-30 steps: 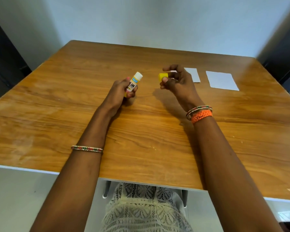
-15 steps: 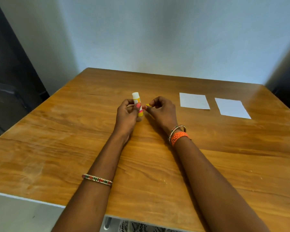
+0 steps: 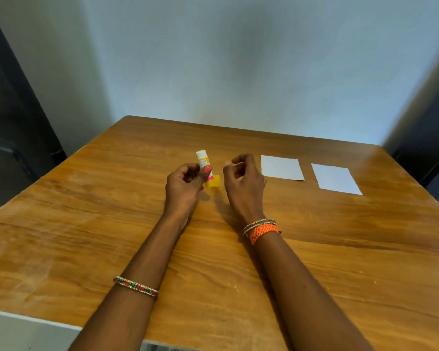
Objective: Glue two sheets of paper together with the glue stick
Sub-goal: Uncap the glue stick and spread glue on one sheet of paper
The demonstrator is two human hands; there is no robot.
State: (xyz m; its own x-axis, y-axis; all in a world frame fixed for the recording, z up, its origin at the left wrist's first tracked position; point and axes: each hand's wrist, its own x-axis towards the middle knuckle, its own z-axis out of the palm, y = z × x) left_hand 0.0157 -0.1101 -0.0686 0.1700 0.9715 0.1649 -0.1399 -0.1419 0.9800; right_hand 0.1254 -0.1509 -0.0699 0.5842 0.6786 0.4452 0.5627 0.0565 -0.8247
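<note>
Gripped upright in the left hand (image 3: pixel 184 184), the uncapped glue stick (image 3: pixel 204 165) is held above the table (image 3: pixel 86 224). Its yellow cap (image 3: pixel 213 181) is seen just beside it. The right hand (image 3: pixel 243 183) is kept loose and empty, two paper sheets (image 3: pixel 282 167) lying nearby

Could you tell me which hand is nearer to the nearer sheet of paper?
Right. The right hand hangs just left of that sheet, empty. The left hand is farther left, holding the glue stick, with the yellow cap between the hands.
</note>
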